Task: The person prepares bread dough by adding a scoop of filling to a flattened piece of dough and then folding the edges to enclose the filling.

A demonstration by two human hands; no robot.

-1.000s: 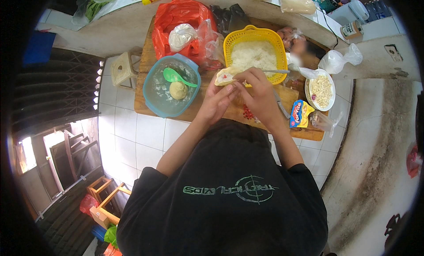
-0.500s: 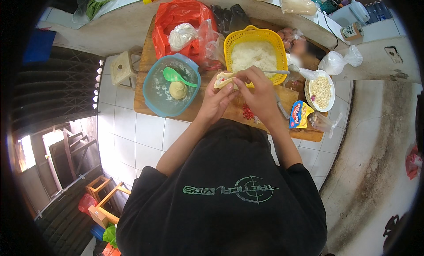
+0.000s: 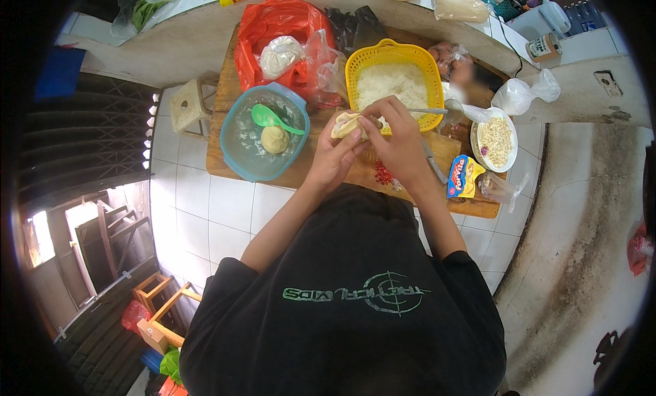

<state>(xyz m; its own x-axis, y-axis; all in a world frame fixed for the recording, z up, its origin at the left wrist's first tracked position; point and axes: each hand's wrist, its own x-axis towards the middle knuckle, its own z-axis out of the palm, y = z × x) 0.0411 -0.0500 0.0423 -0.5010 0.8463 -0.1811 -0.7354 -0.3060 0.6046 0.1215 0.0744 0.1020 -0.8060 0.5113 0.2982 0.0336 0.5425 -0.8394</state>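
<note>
Left of centre, on the wooden surface [image 3: 225, 165], stands a round blue bowl [image 3: 263, 138] with a green spoon [image 3: 273, 118] and a pale ball of dough [image 3: 275, 139] inside. Above it, upper centre-left, lies a red plastic bag [image 3: 273, 27] with a clear bag of white lumps [image 3: 280, 54] resting on it.

At centre frame both hands meet on a folded dough wrapper [image 3: 345, 125] — pale yellowish, thin, bent into a half-moon pocket, with a soft rounded edge showing at its left end. It is held up off the board, just in front of the yellow basket [image 3: 393, 78]. The left hand [image 3: 335, 157] cups the wrapper from below, fingers closed around its underside. The right hand [image 3: 400, 140] pinches its upper edge, fingertips drawn narrow together on the dough.

The basket, upper centre, holds a white shredded filling. A metal spoon [image 3: 437, 112] lies across its right rim. Below the right hand, small red bits [image 3: 384, 174] lie scattered on the board.

Right of centre: a yellow and blue packet [image 3: 465, 176], and a white plate [image 3: 495, 140] of pale chopped pieces — contents too small to identify.
</note>
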